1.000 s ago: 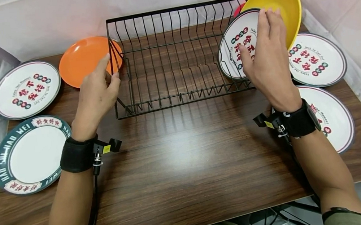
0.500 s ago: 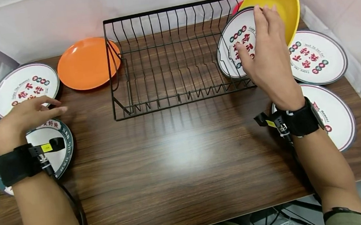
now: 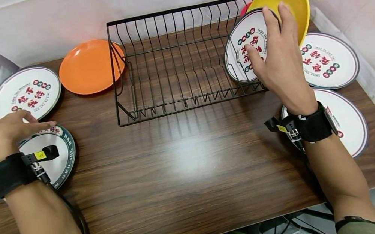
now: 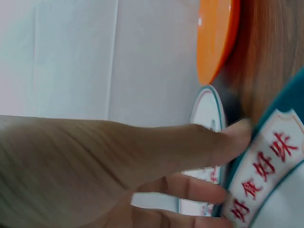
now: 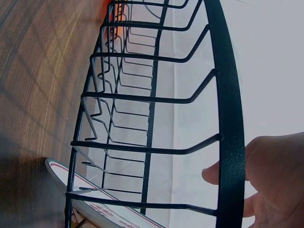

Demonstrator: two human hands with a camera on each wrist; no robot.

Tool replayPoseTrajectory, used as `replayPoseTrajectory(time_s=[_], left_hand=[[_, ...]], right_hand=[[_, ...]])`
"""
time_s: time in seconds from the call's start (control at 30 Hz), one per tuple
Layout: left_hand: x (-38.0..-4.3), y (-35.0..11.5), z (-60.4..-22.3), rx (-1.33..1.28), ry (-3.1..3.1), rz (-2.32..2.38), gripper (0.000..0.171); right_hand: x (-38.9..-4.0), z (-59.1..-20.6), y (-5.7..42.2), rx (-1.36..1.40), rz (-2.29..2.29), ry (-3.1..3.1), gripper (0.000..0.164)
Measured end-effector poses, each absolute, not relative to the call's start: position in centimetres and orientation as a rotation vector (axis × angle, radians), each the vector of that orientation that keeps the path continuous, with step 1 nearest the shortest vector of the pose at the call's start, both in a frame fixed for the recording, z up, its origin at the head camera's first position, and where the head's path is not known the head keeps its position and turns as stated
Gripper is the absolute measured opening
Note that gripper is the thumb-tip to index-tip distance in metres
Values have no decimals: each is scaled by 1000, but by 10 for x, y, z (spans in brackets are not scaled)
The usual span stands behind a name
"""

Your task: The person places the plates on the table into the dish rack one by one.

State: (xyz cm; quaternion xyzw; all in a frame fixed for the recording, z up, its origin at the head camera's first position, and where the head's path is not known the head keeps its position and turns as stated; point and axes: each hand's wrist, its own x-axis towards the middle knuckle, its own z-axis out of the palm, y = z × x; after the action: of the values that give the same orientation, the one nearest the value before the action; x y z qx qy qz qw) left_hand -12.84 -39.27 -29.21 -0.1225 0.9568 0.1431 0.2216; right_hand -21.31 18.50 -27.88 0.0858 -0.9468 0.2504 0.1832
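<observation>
Left hand [image 3: 9,130] at far edge of teal-rimmed plate [image 3: 60,165] on the counter [image 3: 180,178], fingers parted; right hand [image 3: 281,57], fingers spread, by white plate [image 3: 242,44], which the rack [image 3: 180,10] probably keeps tilted on edge.

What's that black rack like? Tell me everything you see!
The rack is long, box-shaped and made of thin black wire that looks like metal, with a wider strip along the top. It sits on the brown table. A white plate leans inside its right end, beside a yellow dish. The right hand is there too, but I can't tell if it touches it.
</observation>
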Motion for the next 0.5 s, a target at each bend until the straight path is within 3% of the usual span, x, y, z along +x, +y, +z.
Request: replayPoseTrajectory(time_s=[0.13, 0.37, 0.5], left_hand=[[-125, -399, -294, -376, 2524, 533, 65], [-136, -385, -294, -318, 2320, 789, 50], [-132, -383, -291, -349, 2573, 621, 59]], right_hand=[[-213, -277, 183, 224, 722, -2678, 74], [-212, -277, 183, 220, 737, -2682, 73], [-212, -278, 184, 236, 739, -2681, 73]])
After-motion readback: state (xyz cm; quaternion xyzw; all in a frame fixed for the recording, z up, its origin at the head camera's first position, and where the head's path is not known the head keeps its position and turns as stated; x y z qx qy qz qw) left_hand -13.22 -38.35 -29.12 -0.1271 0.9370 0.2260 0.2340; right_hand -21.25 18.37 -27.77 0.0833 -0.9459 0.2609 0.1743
